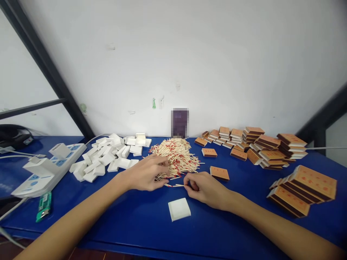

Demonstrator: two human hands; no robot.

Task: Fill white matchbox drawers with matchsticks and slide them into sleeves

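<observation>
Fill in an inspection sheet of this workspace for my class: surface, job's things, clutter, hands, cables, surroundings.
Surface: blue tabletop.
Job's things: match pile in the middle; white trays heaped left, a lone tray nearer the person; orange-topped matchboxes right.
Clutter: power strip and green item, both left.
Hands: left hand at the pile's edge, grip unclear; right hand with fingertips at a match, grip unclear.
Cables: white, at left and far right.
Surroundings: marked white wall, dark frame bars either side.
</observation>
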